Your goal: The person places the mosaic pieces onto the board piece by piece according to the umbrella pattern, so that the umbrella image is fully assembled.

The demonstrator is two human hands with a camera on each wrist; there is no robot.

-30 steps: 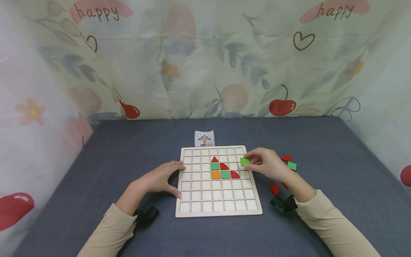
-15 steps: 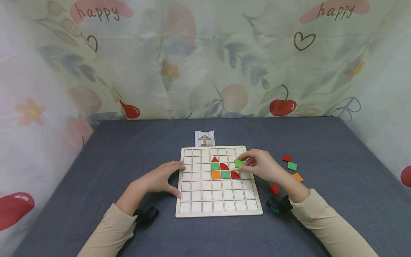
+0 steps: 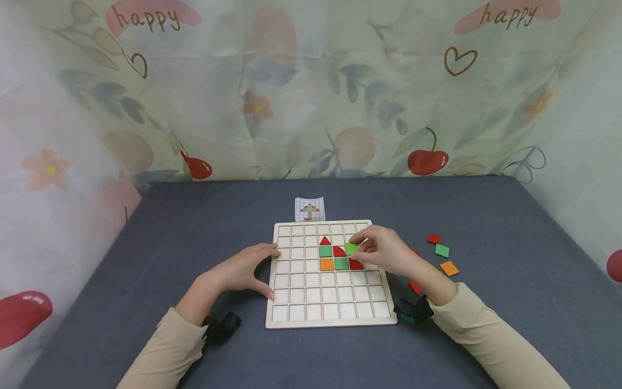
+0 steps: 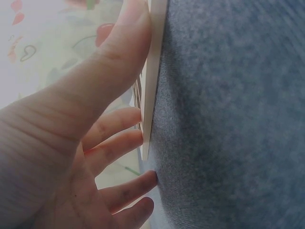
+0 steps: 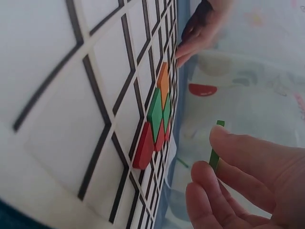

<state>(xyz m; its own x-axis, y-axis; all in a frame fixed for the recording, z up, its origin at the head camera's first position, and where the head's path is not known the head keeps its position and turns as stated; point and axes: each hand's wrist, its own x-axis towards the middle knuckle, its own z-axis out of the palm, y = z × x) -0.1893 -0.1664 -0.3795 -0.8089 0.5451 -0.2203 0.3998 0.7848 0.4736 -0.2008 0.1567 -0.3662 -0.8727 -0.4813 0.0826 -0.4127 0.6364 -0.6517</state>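
A square wooden grid board [image 3: 296,296] lies flat on the table. Set in its cells are a red triangle [image 3: 325,241], two green squares [image 3: 325,251], an orange square [image 3: 327,264] and two red quarter-circle tiles [image 3: 356,265]. My right hand [image 3: 384,249] pinches a light green square tile [image 3: 352,248] between thumb and fingertips, just over the board's right half. In the right wrist view this tile [image 5: 215,160] shows edge-on, apart from the board. My left hand [image 3: 243,268] touches the board's left edge with thumb and fingertips, fingers spread and fairly straight in the left wrist view.
A small pattern card [image 3: 309,209] with a coloured arrow-like figure lies behind the board. Right of the board lie loose tiles: a red one [image 3: 434,239], a green square [image 3: 442,250], an orange square [image 3: 449,268] and red pieces partly hidden by the right arm.
My right hand has moved left across the board with the light green tile, from the right-hand columns to beside the red quarter-circles. The left hand has stayed in place.
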